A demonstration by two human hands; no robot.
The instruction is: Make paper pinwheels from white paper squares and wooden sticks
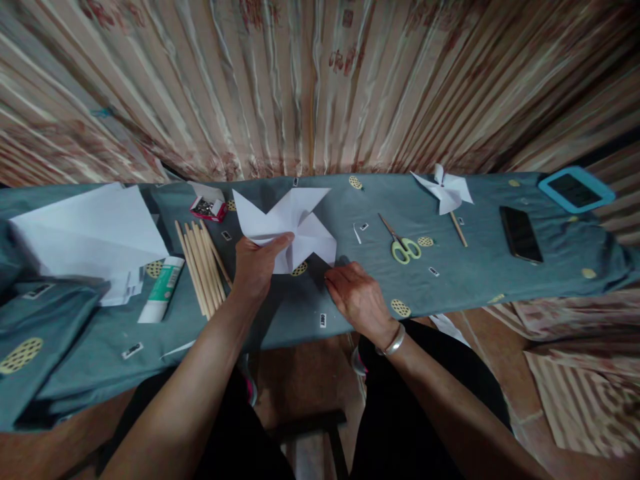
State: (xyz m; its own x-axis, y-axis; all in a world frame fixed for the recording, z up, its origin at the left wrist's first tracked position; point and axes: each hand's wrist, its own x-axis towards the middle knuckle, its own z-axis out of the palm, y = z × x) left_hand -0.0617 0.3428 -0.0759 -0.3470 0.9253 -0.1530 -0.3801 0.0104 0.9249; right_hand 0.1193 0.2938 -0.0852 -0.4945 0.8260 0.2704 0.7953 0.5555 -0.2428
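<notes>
A white paper pinwheel [306, 230] with folded blades is gripped in my left hand [257, 263]. My left thumb presses near its centre, and the other fingers are hidden under the paper. Just below the right-hand blade, my right hand [357, 297] is closed in a pinch above the cloth. Something tiny may be at those fingertips, too small to name. Several wooden sticks [201, 263] lie beside my left forearm. Behind them an opened small red box [209, 207] holds shiny metal pieces. Scissors [401, 243] with green handles rest to the right of the pinwheel.
A blue-green patterned cloth [280, 320] covers the narrow table. On the left are white paper sheets [90, 227] and a glue stick [163, 290]. Toward the right lie a pinwheel on a stick [445, 193], a phone [520, 233] and a blue-framed tablet [575, 190]. Curtains [300, 87] hang behind.
</notes>
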